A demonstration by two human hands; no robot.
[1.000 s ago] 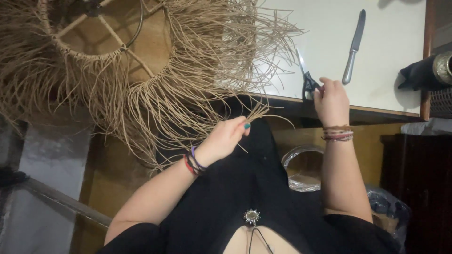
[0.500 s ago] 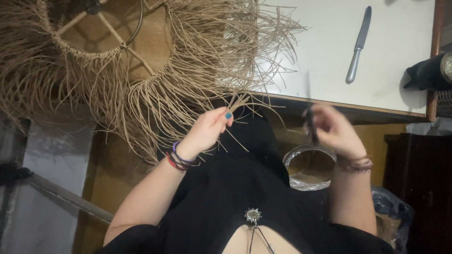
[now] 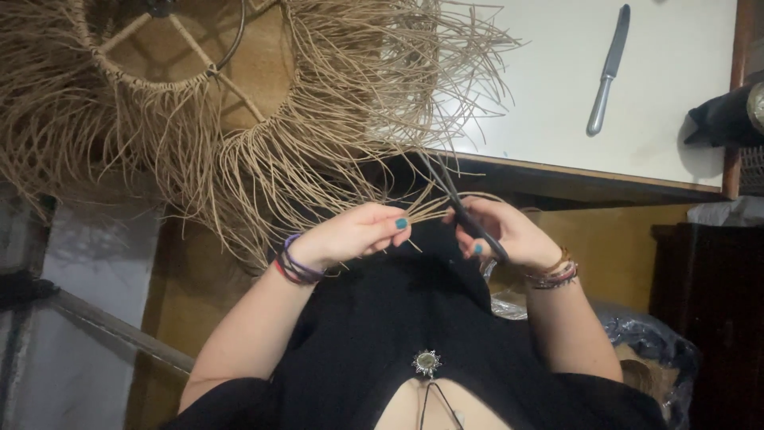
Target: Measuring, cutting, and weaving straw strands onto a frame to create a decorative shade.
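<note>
The loose straw strands [image 3: 414, 209] hang off the fringe of the big woven straw shade [image 3: 263, 119] at the table's edge, and the left hand [image 3: 350, 235] pinches a small bunch of them between thumb and fingertips, closed on the fibres just in front of the black top. Right beside that pinch, the right hand [image 3: 505, 235] is wrapped around the handles of dark scissors [image 3: 461, 209], whose blades point up and away into the fringe; how far the blades are parted cannot be told. With the blades so near the left fingertips, a nick looks possible if the bunch slides in the pinch. Stray strands crossing the blades could get cut too short, leaving the fringe uneven, and a hard tug could drag the shade off the white table [image 3: 557, 95]. Farther out from the hands, a table knife [image 3: 609, 72] lies untouched. A second ago the right hand was up at the table edge by the scissors; now it holds them down next to the left hand, which has stayed on the strands.
</note>
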